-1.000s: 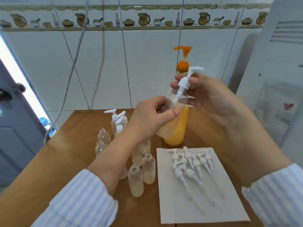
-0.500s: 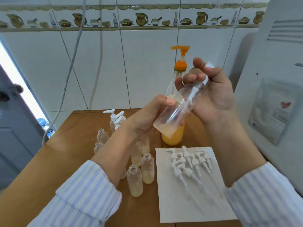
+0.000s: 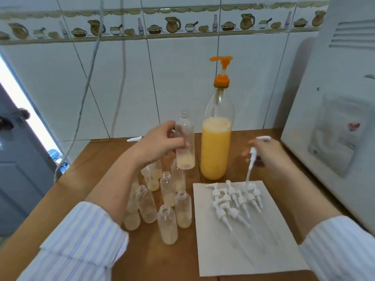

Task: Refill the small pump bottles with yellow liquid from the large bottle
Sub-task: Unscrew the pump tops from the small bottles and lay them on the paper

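My left hand (image 3: 160,142) holds a small clear bottle (image 3: 185,147) upright, open at the neck, with a little pale liquid at its bottom. It hovers above several open small bottles (image 3: 166,209) grouped on the wooden table. Just to its right stands the large bottle (image 3: 216,142) with an orange pump, about half full of yellow liquid. My right hand (image 3: 267,153) grips a white pump head (image 3: 252,157) whose tube hangs down over several loose white pumps (image 3: 235,199) lying on a white paper sheet (image 3: 263,250).
A white appliance (image 3: 332,118) stands close on the right. The tiled wall is behind the table (image 3: 97,171), with hanging cables (image 3: 89,82) at the left. A door (image 3: 16,159) lies beyond the table's left edge. Another white pump nozzle (image 3: 134,139) peeks out behind my left hand.
The pump has come out of the small bottle. My right hand carried it down and right toward the paper, while my left hand turned the bottle upright and lowered it.
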